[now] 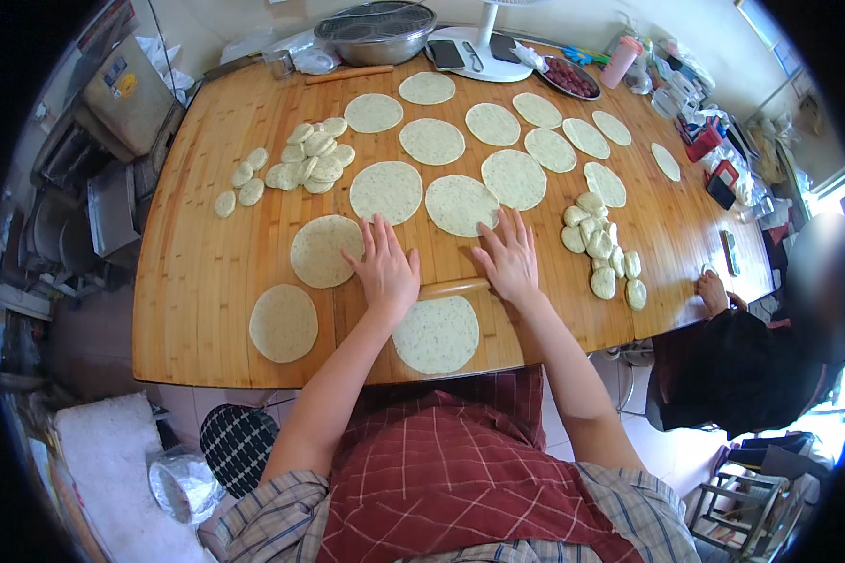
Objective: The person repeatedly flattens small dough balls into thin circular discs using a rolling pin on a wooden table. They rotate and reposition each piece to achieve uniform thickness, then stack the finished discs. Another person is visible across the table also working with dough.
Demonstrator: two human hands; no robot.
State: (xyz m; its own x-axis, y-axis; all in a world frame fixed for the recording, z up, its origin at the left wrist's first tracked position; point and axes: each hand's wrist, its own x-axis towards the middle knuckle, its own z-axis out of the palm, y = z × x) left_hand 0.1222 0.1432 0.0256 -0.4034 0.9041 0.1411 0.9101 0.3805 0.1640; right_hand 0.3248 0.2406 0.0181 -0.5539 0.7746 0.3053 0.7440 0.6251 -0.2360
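Note:
A wooden rolling pin [454, 287] lies crosswise on the table, its middle visible between my hands and its ends hidden beneath them. My left hand [387, 271] is spread flat over the pin's left end, fingertips by the lower edge of a large speckled dough round [386, 191]. Its thumb reaches over another round [326, 251]. Over the pin's right end lies my right hand [510, 260], fingers apart, fingertips at the edge of a dough round [462, 205]. Just below the pin, near the table's front edge, is a flattened dough sheet [436, 334].
Small dough discs are heaped at left [318, 146] and right [598, 239]. More rolled rounds [432, 141] cover the wooden table [204, 281]. A metal pot [377, 42], a fan base [482, 67] and a plate of dark red balls [570, 76] stand behind. Another person's hand [712, 292] rests at right.

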